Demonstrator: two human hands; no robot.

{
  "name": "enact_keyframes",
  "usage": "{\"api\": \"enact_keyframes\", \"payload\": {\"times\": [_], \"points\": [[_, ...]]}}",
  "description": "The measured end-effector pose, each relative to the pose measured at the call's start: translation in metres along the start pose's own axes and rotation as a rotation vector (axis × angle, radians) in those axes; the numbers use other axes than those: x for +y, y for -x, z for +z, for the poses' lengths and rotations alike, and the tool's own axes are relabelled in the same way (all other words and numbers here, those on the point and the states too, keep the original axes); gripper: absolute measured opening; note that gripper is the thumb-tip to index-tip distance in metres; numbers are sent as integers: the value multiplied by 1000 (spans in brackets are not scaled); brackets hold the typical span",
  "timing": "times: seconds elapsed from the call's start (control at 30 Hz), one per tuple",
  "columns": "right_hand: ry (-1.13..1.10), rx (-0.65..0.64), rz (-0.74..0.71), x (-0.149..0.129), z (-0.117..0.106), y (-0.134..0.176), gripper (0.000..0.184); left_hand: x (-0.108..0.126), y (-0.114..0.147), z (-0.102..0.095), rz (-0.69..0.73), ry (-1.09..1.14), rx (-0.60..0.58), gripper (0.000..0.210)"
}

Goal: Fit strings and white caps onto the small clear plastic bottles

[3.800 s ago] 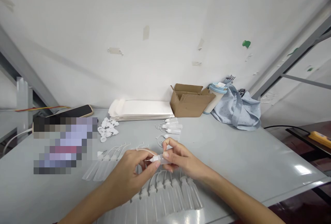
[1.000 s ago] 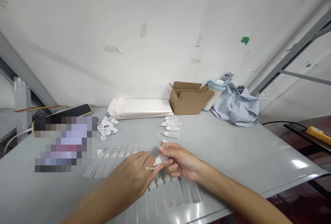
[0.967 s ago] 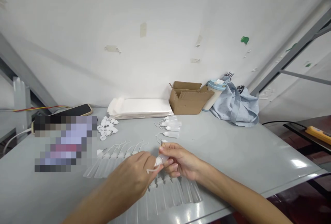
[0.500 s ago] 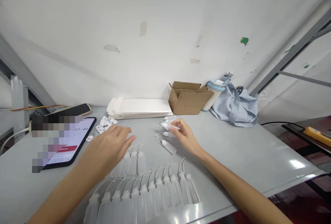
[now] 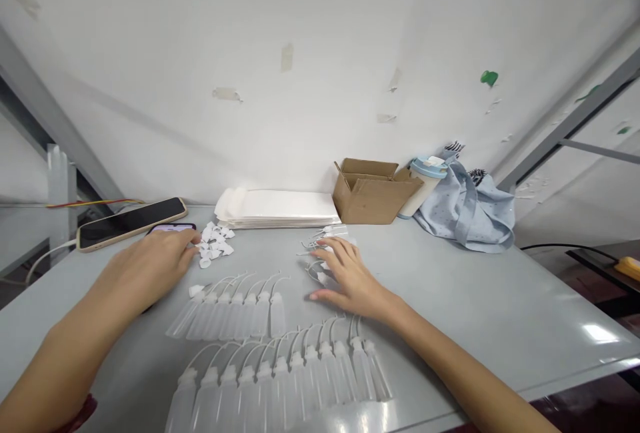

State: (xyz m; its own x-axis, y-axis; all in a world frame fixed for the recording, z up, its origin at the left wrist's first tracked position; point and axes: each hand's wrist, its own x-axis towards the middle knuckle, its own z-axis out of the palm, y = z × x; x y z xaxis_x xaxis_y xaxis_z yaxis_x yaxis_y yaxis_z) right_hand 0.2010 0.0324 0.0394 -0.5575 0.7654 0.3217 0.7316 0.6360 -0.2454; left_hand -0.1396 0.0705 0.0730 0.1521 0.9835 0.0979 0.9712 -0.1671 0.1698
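My left hand (image 5: pixel 159 263) is over a phone (image 5: pixel 173 227), its fingertips beside a pile of small white plastic pieces (image 5: pixel 214 246). Its thumb and forefinger are apart, with nothing visible between them. My right hand (image 5: pixel 353 279), fingers spread, hovers over or rests on a few small clear bottles (image 5: pixel 327 279), which it partly hides. Closer to me, translucent plastic bottles with thin curved straps lie in two rows, a shorter back row (image 5: pixel 250 316) and a longer front row (image 5: pixel 280 386). A white piece (image 5: pixel 196 291) sits at the back row's left end.
Behind the hands are a stack of flat white packets (image 5: pixel 280 209) and an open cardboard box (image 5: pixel 373 199). A lidded cup (image 5: pixel 425 186) leans beside a light blue cloth bag (image 5: pixel 465 209). Another phone (image 5: pixel 133 223) with a cable lies at the back left.
My left hand has moved left to the white pieces, uncovering the back row. My right hand has released the small bottle it pinched and spread its fingers. The view has shifted slightly.
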Motion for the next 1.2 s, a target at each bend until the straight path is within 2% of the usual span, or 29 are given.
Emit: {"api": "enact_keyframes", "payload": {"times": [0.1,0.23,0.67,0.77,0.87,0.93,0.97,1.1,1.2], "points": [[93,-70,44,6,2,-1,46,0,0,2,-4,-118,-64,32],[89,-13,114,19,6,-2,39,5,-2,4,72,-26,-88,29],[154,29,28,21,11,0,35,15,3,9,118,3,-128,33],[122,48,14,15,9,-2,34,15,2,10,113,5,-151,34],[-13,58,-18,-6,7,-10,26,14,-1,12,112,6,-170,36],[-144,0,-32,-26,6,-17,14,14,-4,14,115,7,-190,34],[-179,-54,-9,-37,5,-21,13,14,-5,15,111,5,-200,33],[-186,-309,93,-71,-3,-32,15,13,-8,17,79,-16,-225,27],[-121,-400,153,-79,-5,-36,24,14,-8,15,68,-21,-230,26]]}}
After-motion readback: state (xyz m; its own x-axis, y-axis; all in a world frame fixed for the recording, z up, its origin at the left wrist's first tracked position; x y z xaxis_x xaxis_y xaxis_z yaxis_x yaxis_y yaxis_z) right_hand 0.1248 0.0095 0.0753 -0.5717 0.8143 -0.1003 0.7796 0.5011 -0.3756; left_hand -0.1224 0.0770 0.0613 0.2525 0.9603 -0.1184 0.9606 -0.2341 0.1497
